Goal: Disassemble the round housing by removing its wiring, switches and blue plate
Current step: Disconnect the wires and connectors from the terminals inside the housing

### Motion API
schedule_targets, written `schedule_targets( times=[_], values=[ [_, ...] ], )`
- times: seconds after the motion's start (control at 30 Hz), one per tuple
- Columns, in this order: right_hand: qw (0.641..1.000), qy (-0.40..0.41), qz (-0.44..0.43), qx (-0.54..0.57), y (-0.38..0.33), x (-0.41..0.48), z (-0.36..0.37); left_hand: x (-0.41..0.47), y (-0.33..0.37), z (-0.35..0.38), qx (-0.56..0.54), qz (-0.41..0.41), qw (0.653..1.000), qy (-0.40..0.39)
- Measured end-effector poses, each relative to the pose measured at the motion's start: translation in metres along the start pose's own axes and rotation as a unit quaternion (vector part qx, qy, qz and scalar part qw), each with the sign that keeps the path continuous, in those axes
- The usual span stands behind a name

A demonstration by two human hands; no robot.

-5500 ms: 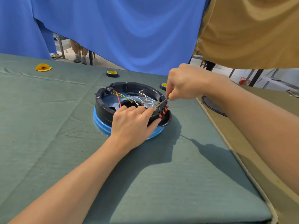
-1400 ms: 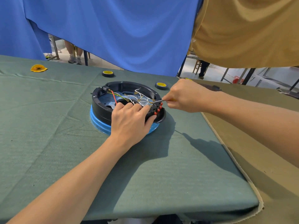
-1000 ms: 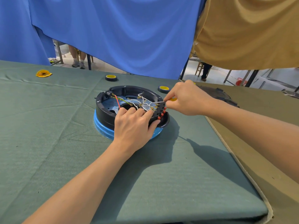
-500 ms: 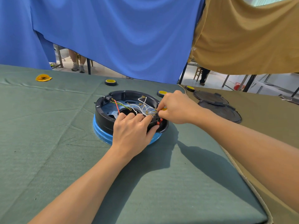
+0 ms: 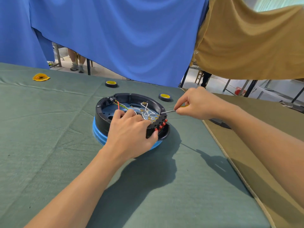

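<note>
The round black housing point(image 5: 105, 116) sits on a blue base point(image 5: 98, 134) in the middle of the green cloth. Inside it lie a blue plate point(image 5: 113, 111) and a tangle of white, red and green-yellow wires point(image 5: 144, 112). A black switch block with red buttons point(image 5: 158, 124) stands at the housing's right rim. My left hand point(image 5: 130, 134) grips the near rim and the switch block, thumb on its outer face. My right hand point(image 5: 197, 103) pinches a thin screwdriver point(image 5: 169, 111) whose tip meets the top of the switch block.
Two black-and-yellow tape rolls point(image 5: 111, 83) point(image 5: 165, 97) lie behind the housing. A yellow scrap point(image 5: 40, 77) rests at the far left. A dark round cover point(image 5: 220, 124) lies on the tan cloth to the right. Blue and tan curtains hang behind; a person's legs show beneath.
My right hand has drawn back to the right from over the housing, so the screwdriver shaft now shows between hand and switch block. My left hand keeps its hold.
</note>
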State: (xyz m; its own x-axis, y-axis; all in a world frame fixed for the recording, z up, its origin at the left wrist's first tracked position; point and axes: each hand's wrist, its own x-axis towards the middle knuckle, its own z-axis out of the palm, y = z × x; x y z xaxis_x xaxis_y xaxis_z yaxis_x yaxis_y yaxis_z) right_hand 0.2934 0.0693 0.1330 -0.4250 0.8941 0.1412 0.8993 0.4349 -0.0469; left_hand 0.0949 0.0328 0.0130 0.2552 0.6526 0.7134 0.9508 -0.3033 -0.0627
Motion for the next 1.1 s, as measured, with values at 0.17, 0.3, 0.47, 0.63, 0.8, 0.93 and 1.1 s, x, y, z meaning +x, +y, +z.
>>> schedule_targets(
  times=[0.17,0.3,0.47,0.63,0.8,0.93,1.1],
  values=[
    [1.0,0.0,0.007,-0.012,-0.002,0.007,0.01,0.018,0.033,0.0,0.037,-0.025,0.999,-0.012],
    [1.0,-0.006,0.003,-0.017,-0.001,0.008,0.005,0.015,0.037,0.009,0.061,-0.008,0.998,-0.026],
    [0.999,-0.025,-0.006,-0.048,-0.005,0.012,-0.005,0.008,0.023,0.012,0.067,0.043,0.996,0.038],
    [0.996,-0.036,-0.016,-0.076,-0.011,0.017,-0.007,0.005,0.02,0.013,0.068,0.045,0.995,0.062],
    [0.992,-0.062,-0.028,-0.102,-0.015,0.022,-0.013,0.004,0.018,0.015,0.06,0.048,0.995,0.06],
    [0.99,-0.073,-0.029,-0.12,-0.019,0.027,-0.016,0.004,0.018,0.015,0.049,0.043,0.996,0.058],
    [0.981,-0.1,-0.043,-0.163,-0.029,0.036,-0.022,0.005,0.019,0.016,0.046,0.041,0.996,0.061]
  ],
)
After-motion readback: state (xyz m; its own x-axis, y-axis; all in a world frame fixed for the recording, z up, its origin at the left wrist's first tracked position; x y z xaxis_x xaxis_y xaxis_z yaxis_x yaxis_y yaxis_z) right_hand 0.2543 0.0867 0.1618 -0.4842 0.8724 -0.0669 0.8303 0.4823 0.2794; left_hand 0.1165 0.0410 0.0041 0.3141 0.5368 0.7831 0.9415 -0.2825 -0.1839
